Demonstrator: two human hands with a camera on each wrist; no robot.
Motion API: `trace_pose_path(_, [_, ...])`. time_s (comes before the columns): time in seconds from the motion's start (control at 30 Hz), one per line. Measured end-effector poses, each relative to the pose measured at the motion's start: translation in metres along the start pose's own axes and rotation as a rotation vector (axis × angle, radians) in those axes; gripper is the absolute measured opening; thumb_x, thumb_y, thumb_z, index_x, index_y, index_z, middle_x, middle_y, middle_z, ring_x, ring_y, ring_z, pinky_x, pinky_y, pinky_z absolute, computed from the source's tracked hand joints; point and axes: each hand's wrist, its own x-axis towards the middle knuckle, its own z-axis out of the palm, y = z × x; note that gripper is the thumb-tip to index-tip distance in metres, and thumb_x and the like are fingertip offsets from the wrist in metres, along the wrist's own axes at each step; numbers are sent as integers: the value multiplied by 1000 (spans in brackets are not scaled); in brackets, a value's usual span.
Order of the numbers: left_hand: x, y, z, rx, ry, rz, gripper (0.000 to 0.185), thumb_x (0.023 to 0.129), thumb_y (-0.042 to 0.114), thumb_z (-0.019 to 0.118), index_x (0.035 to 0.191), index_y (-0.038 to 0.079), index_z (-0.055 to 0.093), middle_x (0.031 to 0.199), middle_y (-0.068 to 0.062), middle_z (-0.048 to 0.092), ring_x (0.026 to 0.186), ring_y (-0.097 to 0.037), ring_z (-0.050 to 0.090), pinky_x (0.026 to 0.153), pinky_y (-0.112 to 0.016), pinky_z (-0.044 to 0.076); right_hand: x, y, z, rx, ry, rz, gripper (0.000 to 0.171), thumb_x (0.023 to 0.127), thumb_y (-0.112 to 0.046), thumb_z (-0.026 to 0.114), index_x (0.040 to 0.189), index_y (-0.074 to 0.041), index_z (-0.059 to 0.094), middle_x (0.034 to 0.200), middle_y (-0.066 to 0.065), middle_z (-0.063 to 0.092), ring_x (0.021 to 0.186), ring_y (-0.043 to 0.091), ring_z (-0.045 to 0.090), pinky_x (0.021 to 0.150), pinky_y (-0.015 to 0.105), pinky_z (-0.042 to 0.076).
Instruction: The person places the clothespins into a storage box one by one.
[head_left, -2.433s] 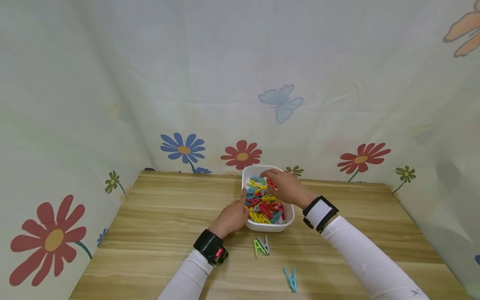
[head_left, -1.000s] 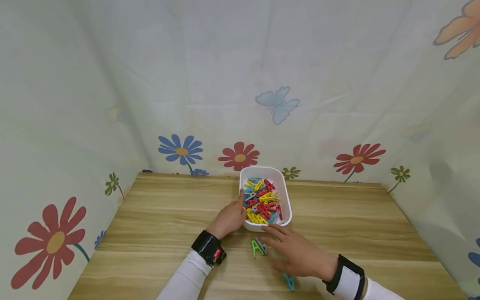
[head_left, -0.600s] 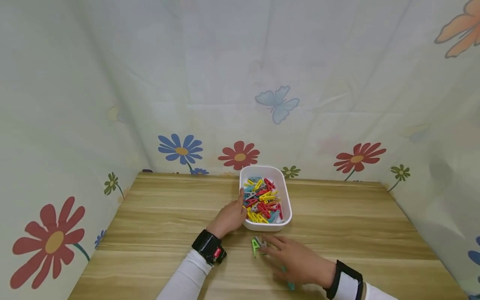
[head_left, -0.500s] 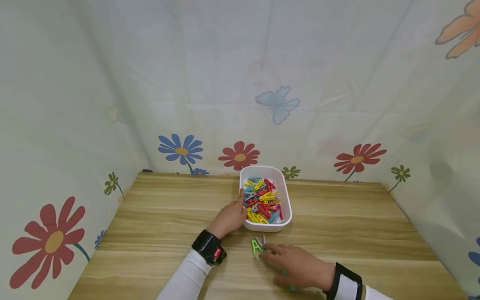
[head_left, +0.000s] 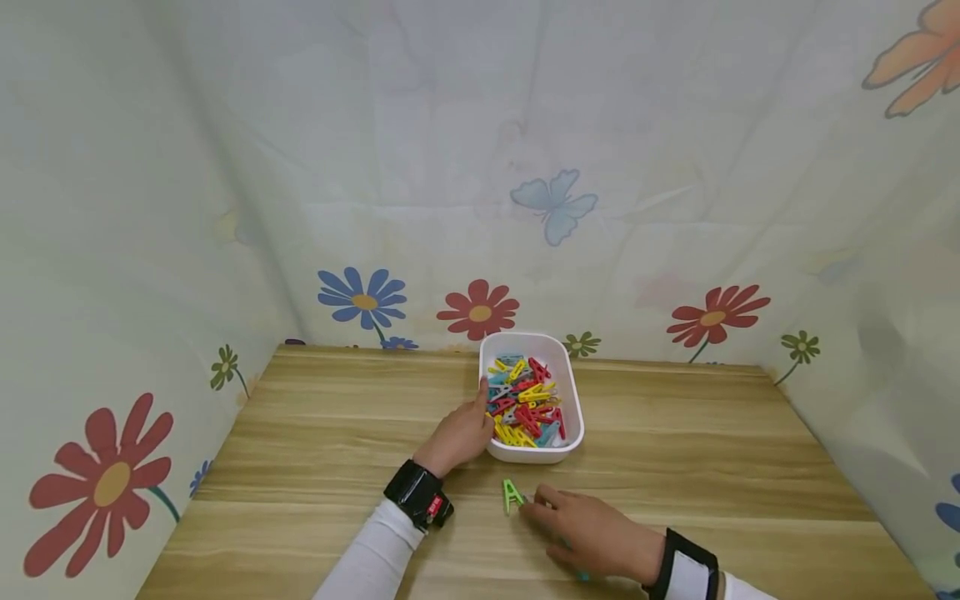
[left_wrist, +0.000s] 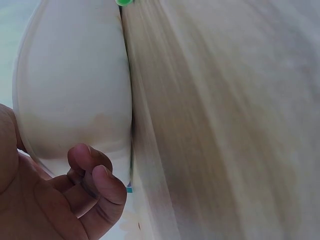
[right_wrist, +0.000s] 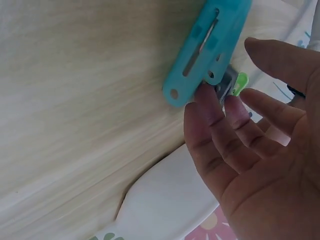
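My left hand (head_left: 457,437) grips the left rim of a white plastic basket (head_left: 576,421), thumb over the edge and fingers along the outer wall. Inside lie many red, yellow, blue and grey clothespins (head_left: 528,400). My right hand (head_left: 592,529) is low over the table in front of the basket. Its fingertips meet a grey clothespin (right_wrist: 226,84), mostly hidden by the fingers in the head view; the thumb stands apart from it. A green clothespin (head_left: 512,497) lies just left of those fingertips. Under the right palm is a teal clothespin (right_wrist: 200,55), only its end showing from above.
The wood-grain table (head_left: 360,392) stretches to both sides of the basket. Behind and beside it hangs a pale curtain (head_left: 420,167) printed with flowers and butterflies, close to the table's back edge.
My right hand has left the basket, come down to the loose clothespins, and drawn slightly back. The grey clothespin has shifted toward me, away from the green one. My left hand stays on the rim.
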Motion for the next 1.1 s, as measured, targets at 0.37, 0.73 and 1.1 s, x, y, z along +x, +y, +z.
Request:
trace_pose_path(0.37, [1,-1,2,12,6,7,70,102,24,42,159,10,4,129,-15,60,64,-17,51,58,-31,41,-1,0,2,48,-8,-15,9,89,-16,70,84,-21,63,84,-14,48,70,-4,41,64,15,41])
trace_pose_path(0.73, [0,0,0,8,2,10,70,102,24,43,159,9,4,122,-14,62,61,-17,50,55,-30,40,2,5,-44,84,158,-3,9,87,-9,71,91,-16,66,91,-8,55,74,-1,49,64,18,46])
trace_pose_path(1.1, [2,0,-1,1,-8,-4,70,102,25,42,159,11,3,129,-14,60,61,-16,50,55,-29,41,8,7,-85,-3,337,-46,13,84,-10,76,91,-15,66,91,-4,59,75,7,58,65,21,51])
